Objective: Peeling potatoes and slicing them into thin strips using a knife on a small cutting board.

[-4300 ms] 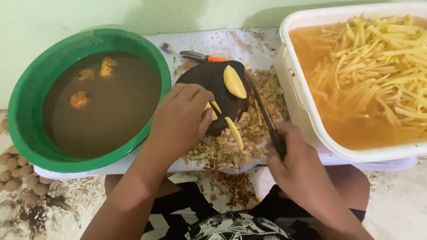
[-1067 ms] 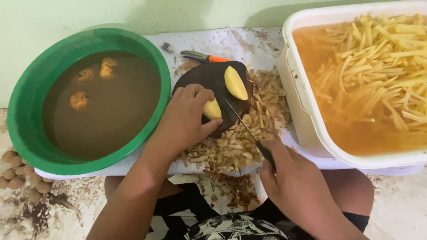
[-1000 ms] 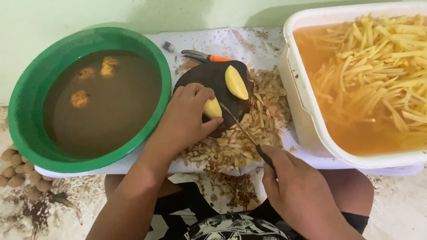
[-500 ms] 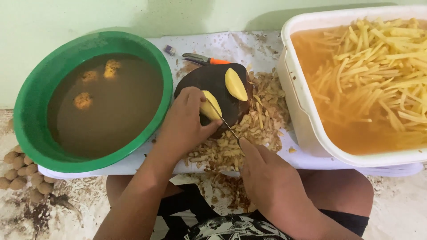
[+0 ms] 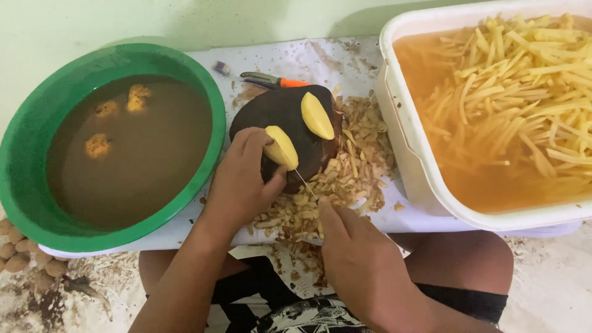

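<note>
Potato half (image 5: 280, 147) pinched in left hand (image 5: 242, 180) grip on dark board (image 5: 280, 111); right hand (image 5: 357, 259) grips knife (image 5: 304, 183).

The light is bright and soft, like daytime. Dark shadows sit on the green wall (image 5: 185, 21) behind the green bowl (image 5: 24, 185) and the white tub (image 5: 401, 142). Everything looks a little fuzzy, with no glare.

A green basin (image 5: 24, 185) of murky brown water occupies the board's left end; three peeled potatoes (image 5: 98, 145) float in it. A white tub (image 5: 407, 166) of cut potato sticks (image 5: 524, 92) in orange water sits at the right end. An orange-handled peeler (image 5: 271, 80) lies near the far edge. Unpeeled potatoes (image 5: 18, 259) lie on the floor, lower left.
</note>
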